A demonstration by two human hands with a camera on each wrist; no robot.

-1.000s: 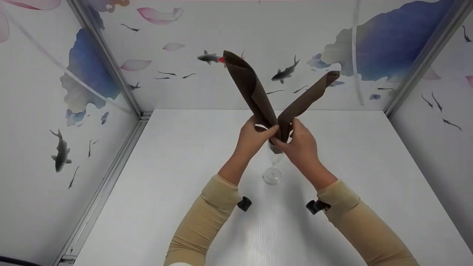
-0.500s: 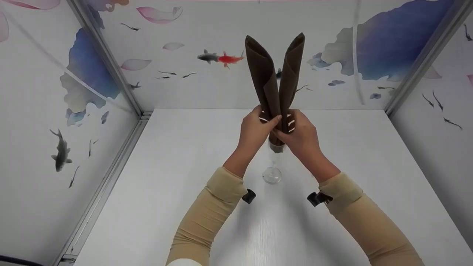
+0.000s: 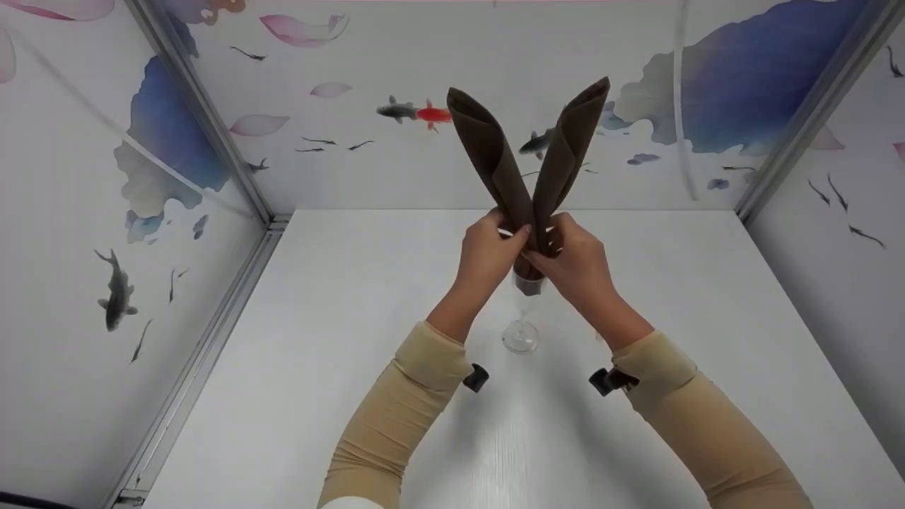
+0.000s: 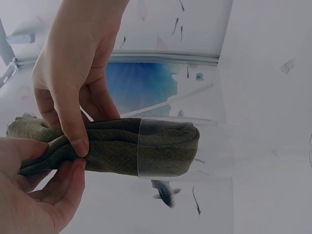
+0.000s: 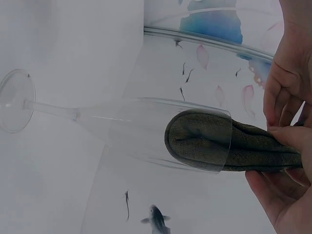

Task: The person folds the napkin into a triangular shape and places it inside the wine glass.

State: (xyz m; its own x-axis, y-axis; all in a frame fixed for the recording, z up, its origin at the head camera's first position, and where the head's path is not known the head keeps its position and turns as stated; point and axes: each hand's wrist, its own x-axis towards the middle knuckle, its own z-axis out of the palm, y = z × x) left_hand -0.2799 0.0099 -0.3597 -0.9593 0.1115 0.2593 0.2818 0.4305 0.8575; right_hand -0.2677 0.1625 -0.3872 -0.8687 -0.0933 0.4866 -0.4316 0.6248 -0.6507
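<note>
A brown cloth napkin [image 3: 488,148], rolled into two tall wings that lean apart in a V, stands with its folded base in the mouth of a clear champagne flute [image 5: 126,122]. In the right wrist view the rounded base [image 5: 197,141] fills only the upper part of the bowl. My left hand [image 3: 486,254] pinches the left wing low down, thumb in front and fingers behind. Close beside it, just above the rim, my right hand [image 3: 576,258] pinches the foot of the right wing. Both thumbs nearly meet at the middle.
The flute's round foot [image 3: 520,337] stands on a white table [image 3: 353,297]. White panels with painted fish, petals and blue shapes form the back wall [image 3: 396,170] and sides, joined by metal rails [image 3: 205,106]. Black wrist cameras [image 3: 476,377] sit at both cuffs.
The right wing, bent far to the right at first, rose upright beside the left one. Since then both wings have spread apart again into a V, while both hands keep hold near the rim.
</note>
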